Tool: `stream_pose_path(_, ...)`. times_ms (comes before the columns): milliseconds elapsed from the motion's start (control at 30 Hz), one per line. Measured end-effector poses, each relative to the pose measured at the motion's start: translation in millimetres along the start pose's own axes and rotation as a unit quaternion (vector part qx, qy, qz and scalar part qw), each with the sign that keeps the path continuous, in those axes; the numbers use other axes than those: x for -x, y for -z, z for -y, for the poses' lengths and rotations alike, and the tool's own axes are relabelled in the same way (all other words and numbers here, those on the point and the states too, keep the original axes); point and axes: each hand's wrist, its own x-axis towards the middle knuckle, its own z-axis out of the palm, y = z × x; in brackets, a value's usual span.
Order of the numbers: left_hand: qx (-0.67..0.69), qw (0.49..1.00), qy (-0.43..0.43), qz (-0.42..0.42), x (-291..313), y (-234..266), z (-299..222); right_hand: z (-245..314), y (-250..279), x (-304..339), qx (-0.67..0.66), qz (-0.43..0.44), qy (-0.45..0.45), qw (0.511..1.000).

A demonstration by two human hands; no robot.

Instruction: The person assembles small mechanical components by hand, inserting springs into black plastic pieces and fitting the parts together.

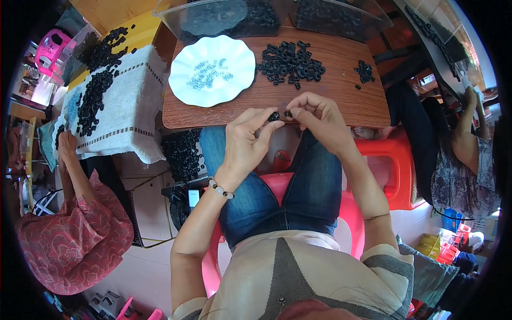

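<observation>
My left hand (246, 136) pinches a small round black plastic part (274, 116) between thumb and forefinger, just past the table's near edge. Close on its right, my right hand (322, 121) grips a tiny dark piece (288, 113) in its fingertips; its exact kind is too small to tell. A narrow gap separates the two. Beyond my left hand, a white scalloped plate (184, 53) bears many tiny silvery pieces (210, 73). Beside the plate lies a heap of black plastic parts (290, 63) on the brown wooden table (341, 98).
A smaller group of black parts (365, 72) sits at the table's right. Clear bins (224, 21) stand along the back. Black parts fill a container (181, 152) below the left edge. Co-workers sit at either side, one by a cloth-covered table (144, 96). A red stool (392, 170) is right.
</observation>
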Motion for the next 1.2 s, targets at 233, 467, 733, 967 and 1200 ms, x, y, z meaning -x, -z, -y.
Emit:
stream_pose_path(233, 0.001, 1.000, 0.001, 0.017, -1, -1, 1, -2, -10, 6, 0.027, 0.002, 0.019, 0.999)
stream_pose_path(467, 0.007, 1.000, -0.017, 0.012, 1, 1, 5, 3, -15, 13, 0.062, -0.004, 0.034, 0.997)
stream_pose_path(733, 0.022, 1.000, -0.004, 0.012, 6, 6, 4, -4, -24, 15, 0.105, -0.039, 0.069, 0.991)
stream_pose_path(967, -0.012, 1.000, -0.024, -0.003, 9, 2, 13, 6, -38, 15, 0.232, -0.073, 0.178, 0.953)
stream_pose_path(1200, -0.060, 0.998, -0.038, 0.003, 12, 1, 15, -1, -42, 15, 0.267, -0.093, 0.168, 0.944)
